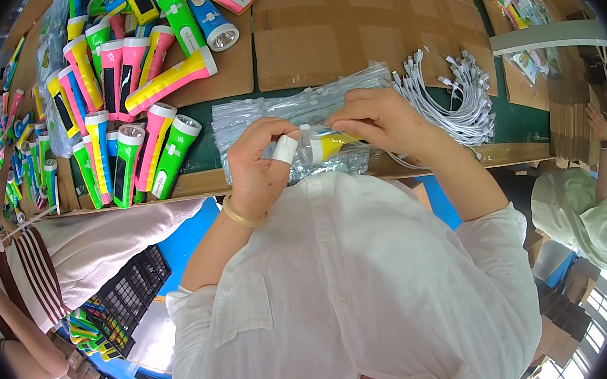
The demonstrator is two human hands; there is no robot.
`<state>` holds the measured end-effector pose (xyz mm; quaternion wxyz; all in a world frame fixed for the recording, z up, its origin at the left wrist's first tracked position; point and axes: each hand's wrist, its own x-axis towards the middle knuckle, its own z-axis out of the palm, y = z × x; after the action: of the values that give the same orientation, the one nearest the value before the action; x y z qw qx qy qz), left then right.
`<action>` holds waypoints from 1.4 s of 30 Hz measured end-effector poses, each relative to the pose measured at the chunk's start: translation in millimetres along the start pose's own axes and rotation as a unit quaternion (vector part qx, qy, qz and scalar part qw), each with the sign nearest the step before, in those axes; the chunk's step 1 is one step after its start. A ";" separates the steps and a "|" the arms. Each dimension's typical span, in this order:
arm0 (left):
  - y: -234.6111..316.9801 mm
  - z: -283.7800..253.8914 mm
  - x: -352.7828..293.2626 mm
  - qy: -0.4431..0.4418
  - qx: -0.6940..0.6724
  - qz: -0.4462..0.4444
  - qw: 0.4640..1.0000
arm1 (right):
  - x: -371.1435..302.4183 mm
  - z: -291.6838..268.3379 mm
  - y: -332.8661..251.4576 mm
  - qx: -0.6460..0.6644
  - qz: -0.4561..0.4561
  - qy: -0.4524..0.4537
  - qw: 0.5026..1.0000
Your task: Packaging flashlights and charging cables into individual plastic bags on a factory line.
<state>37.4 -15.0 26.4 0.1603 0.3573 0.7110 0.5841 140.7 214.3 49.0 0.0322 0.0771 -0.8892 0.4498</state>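
Observation:
Close to my chest, at the table's front edge, a yellow and white flashlight (330,145) lies inside a clear plastic bag (307,136). My left hand (257,161), with white tape around one digit, pinches the bag at its left end. On the other side my right hand (385,123) has its fingers closed on the bag's upper edge. Part of the flashlight is hidden by my right hand. Beneath and behind the hands spreads a pile of clear zip bags (249,114).
Several colourful flashlights (133,74) are heaped at the left and far left. White charging cables (456,102) lie bundled right of my hand. Flattened cardboard (367,15) covers the table behind. Other people stand at the left (105,252) and right (579,207). A black crate (134,290) stands low at the left.

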 end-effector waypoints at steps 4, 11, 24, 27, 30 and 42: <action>3.5 3.3 1.8 -0.026 -0.022 -0.016 0.999 | 1.0 3.4 -17.1 0.041 0.080 -0.015 0.996; 1.5 5.3 1.9 -0.011 0.004 0.026 1.000 | 7.1 19.4 -3.9 -0.037 -0.006 -0.013 0.999; -26.1 1.1 29.2 -0.019 0.185 -0.044 0.982 | -69.6 -56.9 42.2 0.118 0.165 0.071 0.977; -21.6 13.2 46.3 -0.073 0.339 -0.030 0.937 | -60.5 -97.6 59.2 0.167 0.331 0.245 0.896; -25.3 23.3 65.4 -0.126 0.326 0.035 0.936 | -62.9 -189.8 113.8 0.060 0.278 0.368 0.886; -33.2 50.1 40.8 -0.074 0.326 0.081 0.939 | 0.4 -94.3 58.0 0.012 0.220 0.127 0.967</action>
<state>30.8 47.1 -10.7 0.0396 0.4888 0.8171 0.3031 129.5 324.0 59.0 0.0444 -0.1783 -0.8675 0.4622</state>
